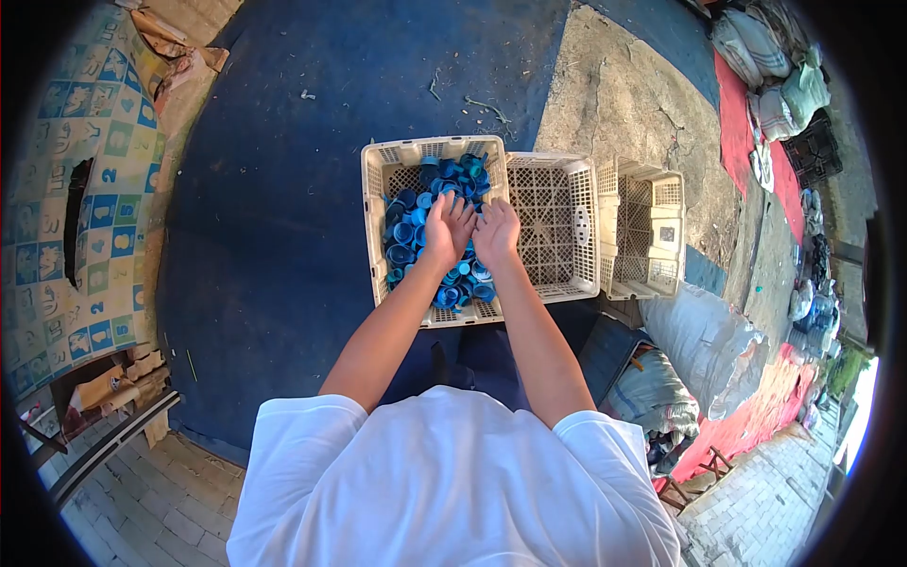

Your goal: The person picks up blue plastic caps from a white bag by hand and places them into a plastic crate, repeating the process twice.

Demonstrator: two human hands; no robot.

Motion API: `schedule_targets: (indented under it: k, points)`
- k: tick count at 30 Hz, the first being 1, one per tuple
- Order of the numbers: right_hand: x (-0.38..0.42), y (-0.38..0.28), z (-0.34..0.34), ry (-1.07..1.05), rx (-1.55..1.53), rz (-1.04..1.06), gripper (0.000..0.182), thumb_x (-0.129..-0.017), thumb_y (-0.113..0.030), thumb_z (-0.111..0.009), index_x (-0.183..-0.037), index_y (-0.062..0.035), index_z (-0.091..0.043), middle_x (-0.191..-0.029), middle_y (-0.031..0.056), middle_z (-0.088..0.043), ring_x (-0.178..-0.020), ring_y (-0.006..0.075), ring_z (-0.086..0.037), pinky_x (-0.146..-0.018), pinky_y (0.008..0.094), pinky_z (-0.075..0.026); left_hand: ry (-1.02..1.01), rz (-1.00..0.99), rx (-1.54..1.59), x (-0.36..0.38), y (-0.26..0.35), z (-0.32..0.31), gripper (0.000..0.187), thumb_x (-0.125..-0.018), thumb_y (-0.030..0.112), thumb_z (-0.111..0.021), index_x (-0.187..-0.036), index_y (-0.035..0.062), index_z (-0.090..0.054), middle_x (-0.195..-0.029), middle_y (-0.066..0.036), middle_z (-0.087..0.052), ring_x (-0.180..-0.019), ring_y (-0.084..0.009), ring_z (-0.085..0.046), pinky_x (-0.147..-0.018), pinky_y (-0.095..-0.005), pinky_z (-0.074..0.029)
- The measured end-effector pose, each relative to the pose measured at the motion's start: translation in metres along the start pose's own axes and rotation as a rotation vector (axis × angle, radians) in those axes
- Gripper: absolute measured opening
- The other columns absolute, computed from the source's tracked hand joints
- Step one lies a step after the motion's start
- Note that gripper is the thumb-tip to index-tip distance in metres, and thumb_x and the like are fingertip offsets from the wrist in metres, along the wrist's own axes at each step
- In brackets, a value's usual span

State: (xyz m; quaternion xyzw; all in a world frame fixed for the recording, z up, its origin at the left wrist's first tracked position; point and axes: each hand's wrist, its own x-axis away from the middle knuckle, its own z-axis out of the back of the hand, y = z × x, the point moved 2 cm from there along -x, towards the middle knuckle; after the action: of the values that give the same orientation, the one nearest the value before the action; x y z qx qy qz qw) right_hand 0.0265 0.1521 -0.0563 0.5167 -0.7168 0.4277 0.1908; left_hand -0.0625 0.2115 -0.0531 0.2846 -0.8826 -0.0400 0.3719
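Note:
My left hand (448,229) and my right hand (497,231) are side by side over a cream plastic crate (374,203). Both palms face upward, with the fingers stretched out and slightly curved. I see nothing resting in either palm. Beneath them, the crate holds a heap of blue plastic caps (401,236), dark and light blue, round and hollow. Whether the backs of my hands touch the caps is hidden from this angle.
A second cream crate (592,236) adjoins the first on its right, with a third crate (673,231) beyond it. Blue sheeting (274,208) covers the ground. White sacks (704,345) lie at right, and a patterned mat (85,208) is at left.

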Motion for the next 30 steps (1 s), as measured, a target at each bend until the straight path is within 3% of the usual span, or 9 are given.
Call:
schedule_targets:
  k: [8, 9, 12, 14, 16, 17, 21, 28, 30]
  points:
    - [0.037, 0.041, 0.043, -0.019, 0.129, -0.114, 0.082, -0.102, -0.047, -0.049, -0.163, -0.0028, -0.018, -0.172, 0.0183, -0.009, -0.160, 0.0349, -0.003, -0.127, 0.0499, -0.001, 0.060, 0.104, 0.027, 0.047, -0.009, 0.046, 0.073, -0.108, 0.048, -0.041, -0.163, 0.0048, -0.021, -0.169, -0.021, -0.017, -0.156, -0.0365, -0.022, -0.128, -0.0466, -0.023]
    - [0.040, 0.046, 0.054, -0.018, 0.164, -0.094, 0.080, -0.100, -0.046, -0.053, -0.160, -0.0004, -0.026, -0.170, 0.0193, -0.016, -0.158, 0.0367, -0.013, -0.127, 0.0501, -0.012, 0.063, 0.117, 0.010, 0.051, -0.011, 0.052, 0.071, -0.108, 0.047, -0.042, -0.162, 0.0038, -0.024, -0.167, -0.022, -0.026, -0.153, -0.0380, -0.028, -0.126, -0.0485, -0.028]
    - [0.066, 0.039, 0.072, -0.048, 0.268, -0.156, 0.074, -0.100, -0.043, -0.055, -0.156, 0.0011, -0.034, -0.168, 0.0200, -0.023, -0.155, 0.0387, -0.024, -0.124, 0.0504, -0.024, 0.035, 0.216, -0.019, 0.067, -0.009, 0.068, 0.069, -0.108, 0.046, -0.042, -0.159, 0.0026, -0.030, -0.162, -0.022, -0.036, -0.148, -0.0400, -0.038, -0.123, -0.0508, -0.032]
    - [0.086, 0.030, 0.090, -0.007, 0.317, -0.123, 0.060, -0.102, -0.036, -0.054, -0.147, 0.0031, -0.044, -0.154, 0.0216, -0.046, -0.139, 0.0382, -0.049, -0.116, 0.0482, -0.039, 0.037, 0.290, -0.024, 0.082, -0.005, 0.069, 0.059, -0.108, 0.043, -0.042, -0.151, 0.0027, -0.043, -0.152, -0.019, -0.051, -0.139, -0.0404, -0.050, -0.118, -0.0504, -0.039]
    - [0.114, 0.017, 0.106, 0.061, 0.400, -0.105, 0.061, -0.101, -0.040, -0.055, -0.144, 0.0033, -0.048, -0.144, 0.0230, -0.055, -0.126, 0.0369, -0.060, -0.108, 0.0466, -0.047, 0.045, 0.320, -0.059, 0.087, -0.006, 0.078, 0.053, -0.109, 0.041, -0.042, -0.145, 0.0031, -0.048, -0.146, -0.017, -0.057, -0.134, -0.0375, -0.055, -0.113, -0.0484, -0.044]
    - [0.124, 0.015, 0.119, 0.118, 0.391, -0.060, 0.051, -0.102, -0.035, -0.055, -0.136, 0.0016, -0.055, -0.129, 0.0199, -0.065, -0.112, 0.0314, -0.068, -0.097, 0.0425, -0.053, 0.033, 0.332, -0.076, 0.089, -0.007, 0.081, 0.050, -0.109, 0.041, -0.043, -0.141, 0.0039, -0.051, -0.144, -0.016, -0.059, -0.131, -0.0346, -0.058, -0.109, -0.0464, -0.048]
    - [0.170, 0.016, 0.172, 0.289, 0.248, -0.003, 0.037, -0.102, -0.029, -0.055, -0.126, -0.0016, -0.061, -0.115, 0.0148, -0.069, -0.097, 0.0253, -0.071, -0.087, 0.0377, -0.055, -0.048, 0.384, -0.245, 0.088, -0.018, 0.078, 0.049, -0.109, 0.040, -0.044, -0.143, 0.0056, -0.050, -0.145, -0.012, -0.059, -0.126, -0.0317, -0.061, -0.103, -0.0443, -0.052]
    - [0.230, 0.012, 0.249, 0.424, 0.351, 0.140, 0.039, -0.101, -0.028, -0.057, -0.130, -0.0035, -0.062, -0.115, 0.0146, -0.069, -0.097, 0.0251, -0.070, -0.088, 0.0371, -0.055, -0.135, 0.462, -0.522, 0.096, -0.054, 0.020, 0.050, -0.108, 0.039, -0.044, -0.145, 0.0062, -0.049, -0.142, -0.010, -0.059, -0.125, -0.0278, -0.060, -0.103, -0.0421, -0.046]
    - [0.244, 0.012, 0.277, 0.393, 0.133, 0.128, 0.039, -0.101, -0.029, -0.058, -0.132, -0.0058, -0.062, -0.118, 0.0149, -0.068, -0.100, 0.0270, -0.070, -0.091, 0.0380, -0.054, -0.134, 0.470, -0.585, 0.098, -0.073, 0.005, 0.050, -0.108, 0.038, -0.044, -0.145, 0.0045, -0.048, -0.141, -0.010, -0.058, -0.123, -0.0279, -0.059, -0.103, -0.0414, -0.046]
